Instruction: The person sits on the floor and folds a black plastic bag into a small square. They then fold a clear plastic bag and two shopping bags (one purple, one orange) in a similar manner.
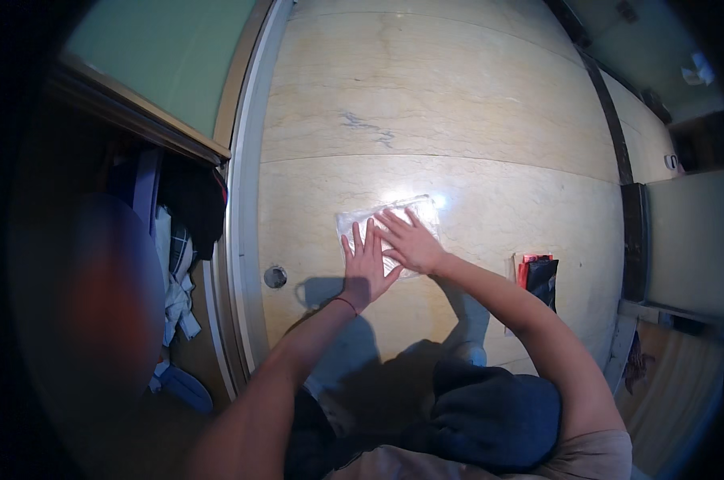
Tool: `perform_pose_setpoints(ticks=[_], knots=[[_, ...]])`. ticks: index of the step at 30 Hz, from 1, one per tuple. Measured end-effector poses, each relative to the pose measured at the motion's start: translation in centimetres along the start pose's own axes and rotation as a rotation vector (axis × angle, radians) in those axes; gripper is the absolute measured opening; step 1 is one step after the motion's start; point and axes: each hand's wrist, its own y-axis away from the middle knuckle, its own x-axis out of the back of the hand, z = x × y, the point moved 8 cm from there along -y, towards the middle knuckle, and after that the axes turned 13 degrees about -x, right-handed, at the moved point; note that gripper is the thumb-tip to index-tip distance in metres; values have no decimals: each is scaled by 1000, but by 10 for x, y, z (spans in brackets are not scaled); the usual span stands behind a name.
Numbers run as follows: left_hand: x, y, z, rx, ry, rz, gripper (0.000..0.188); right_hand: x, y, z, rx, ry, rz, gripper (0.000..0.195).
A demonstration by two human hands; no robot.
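A clear, shiny plastic bag or sheet [423, 207] lies flat on the beige stone-patterned floor [434, 120]. My left hand [363, 264] rests palm down on its left part, fingers spread and pointing away from me; a thin dark red cord circles that wrist. On the upper and right part of the plastic lies my right hand [414, 245], also palm down with spread fingers. The fingertips of both hands come close together near the middle. Whether anything lies inside the plastic cannot be told.
Right of my hands, a black packet [542, 282] and red packets [522, 270] lie on the floor. A round metal floor drain [275, 276] is at the left. Beyond the sliding-door track [242, 198], clothes [178, 300] fill an open cabinet. My bent knee [500, 414] is close below.
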Motion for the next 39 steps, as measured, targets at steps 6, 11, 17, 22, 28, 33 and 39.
perform_pose_setpoints(ticks=[6, 11, 17, 22, 28, 33, 39], knots=[[9, 4, 2, -37, 84, 133, 99, 29, -1, 84, -327, 15, 197, 62], [13, 11, -10, -50, 54, 101, 91, 61, 37, 64, -140, -222, 233, 63], [9, 29, -74, 41, 40, 125, 88, 25, 83, 20, 81, -191, -71, 63], [34, 46, -85, -53, 75, 217, 79, 31, 88, 15, 117, -118, -4, 59], [53, 62, -26, -604, 217, 19, 75, 29, 88, -14, 155, -1, 120, 43], [47, 77, -16, -491, 311, 29, 78, 20, 81, -4, 67, 38, 53, 22], [41, 83, -25, -473, 295, 123, 68, 45, 100, -9, 219, -218, 59, 32]])
